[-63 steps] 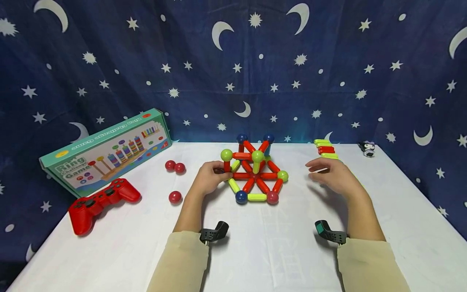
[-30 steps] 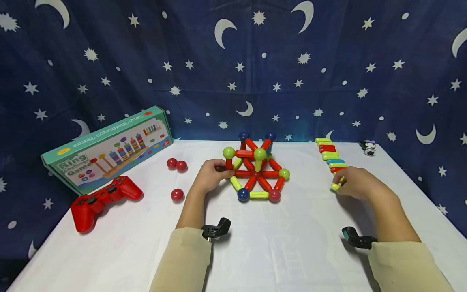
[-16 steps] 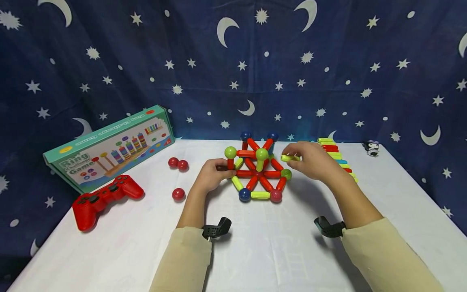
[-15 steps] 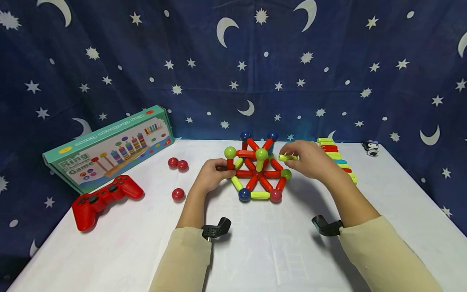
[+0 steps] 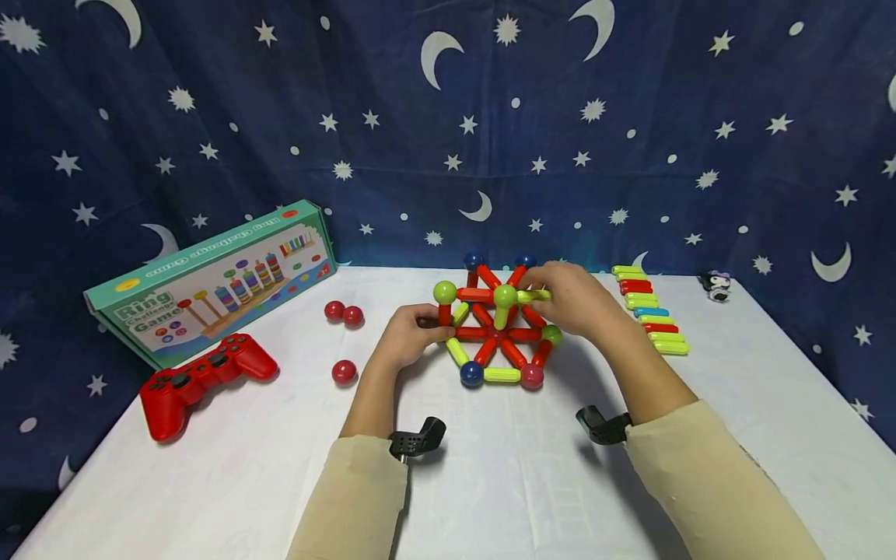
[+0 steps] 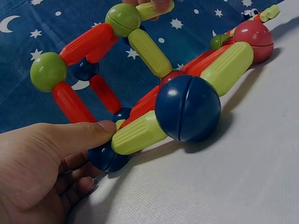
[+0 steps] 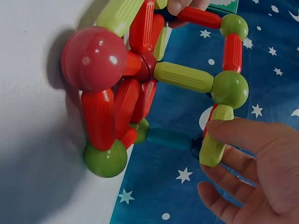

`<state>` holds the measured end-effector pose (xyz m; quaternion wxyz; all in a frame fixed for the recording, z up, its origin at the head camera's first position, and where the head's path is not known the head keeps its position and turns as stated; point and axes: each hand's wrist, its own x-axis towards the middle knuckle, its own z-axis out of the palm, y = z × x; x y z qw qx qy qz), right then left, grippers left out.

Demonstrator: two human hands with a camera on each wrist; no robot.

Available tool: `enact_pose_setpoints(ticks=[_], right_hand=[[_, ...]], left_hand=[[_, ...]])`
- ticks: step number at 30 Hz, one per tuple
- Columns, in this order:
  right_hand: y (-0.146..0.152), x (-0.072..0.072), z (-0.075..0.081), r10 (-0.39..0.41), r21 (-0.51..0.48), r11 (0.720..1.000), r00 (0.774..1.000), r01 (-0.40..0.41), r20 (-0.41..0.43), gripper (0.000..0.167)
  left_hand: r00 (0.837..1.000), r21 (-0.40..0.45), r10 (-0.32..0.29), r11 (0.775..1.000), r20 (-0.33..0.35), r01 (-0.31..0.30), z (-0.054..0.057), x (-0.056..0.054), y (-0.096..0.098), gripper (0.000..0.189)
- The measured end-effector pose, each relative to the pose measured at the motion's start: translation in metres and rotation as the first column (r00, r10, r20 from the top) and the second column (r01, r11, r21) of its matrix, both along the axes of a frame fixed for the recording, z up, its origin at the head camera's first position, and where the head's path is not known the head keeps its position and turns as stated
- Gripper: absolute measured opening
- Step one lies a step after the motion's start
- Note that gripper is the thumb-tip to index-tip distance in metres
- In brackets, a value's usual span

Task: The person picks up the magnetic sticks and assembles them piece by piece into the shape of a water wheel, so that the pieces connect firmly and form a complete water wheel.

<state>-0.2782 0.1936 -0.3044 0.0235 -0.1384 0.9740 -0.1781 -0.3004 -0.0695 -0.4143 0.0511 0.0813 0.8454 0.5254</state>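
Observation:
A magnetic rod-and-ball structure point(image 5: 521, 334) stands mid-table, with a spoked base and a raised upper level. My left hand point(image 5: 406, 338) holds its left corner; in the left wrist view the thumb lies against a blue ball point(image 6: 108, 158) and the end of a yellow-green rod point(image 6: 140, 132). Between thumb and fingers, my right hand point(image 5: 575, 302) pinches another yellow-green magnetic rod point(image 5: 534, 295). That rod's end meets the upper green ball point(image 5: 505, 295), and the right wrist view shows the rod point(image 7: 212, 151) touching the same ball point(image 7: 230, 90). The right hand partly covers the structure's back right.
A row of coloured rods point(image 5: 651, 311) lies to the right, near a small black-and-white figurine point(image 5: 717, 285). Left of the structure are loose red balls point(image 5: 344, 372), a red game controller point(image 5: 208, 381) and a green game box point(image 5: 217, 288). A starry cloth point(image 5: 392, 155) hangs behind.
My right hand reached the near end of the rod row, picked up a yellow-green rod and carried it left to the upper green ball. My left hand kept its hold on the structure.

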Motion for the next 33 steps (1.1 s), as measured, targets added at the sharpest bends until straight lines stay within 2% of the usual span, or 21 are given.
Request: enact_pose_setpoints(ticks=[6,11,15,20,24,27,33], right_hand=[[0.025,0.006,-0.002,-0.034,-0.039,0.999,0.999,0.034,-0.007,0.039],[0.066,0.014,-0.009,-0.072,-0.089,0.994,0.997,0.070,-0.012,0.039],[0.104,0.021,-0.015,-0.138,-0.080,0.987,0.990,0.140,0.023,0.037],[0.145,0.030,-0.026,-0.214,-0.004,0.977,0.973,0.215,0.090,0.038],[0.167,0.036,-0.038,-0.260,0.077,0.965,0.955,0.251,0.144,0.038],[0.176,0.039,-0.045,-0.289,0.122,0.955,0.943,0.271,0.163,0.039],[0.179,0.041,-0.051,-0.301,0.182,0.945,0.941,0.272,0.157,0.041]], left_hand=[[1.000,-0.008,-0.015,1.000,-0.012,0.015,0.001,-0.002,0.003,0.023],[1.000,-0.025,-0.006,1.000,-0.011,0.006,0.002,-0.002,0.003,0.023],[1.000,-0.024,-0.003,1.000,-0.001,0.003,0.002,-0.002,0.002,0.023],[1.000,-0.024,0.004,1.000,0.005,-0.004,0.002,0.000,0.000,0.024],[1.000,-0.021,0.009,1.000,0.012,-0.009,0.002,0.002,0.000,0.025],[1.000,-0.020,0.010,1.000,0.012,-0.010,0.002,0.002,0.000,0.025],[1.000,-0.019,0.005,1.000,0.016,-0.005,0.001,0.002,0.001,0.025]])
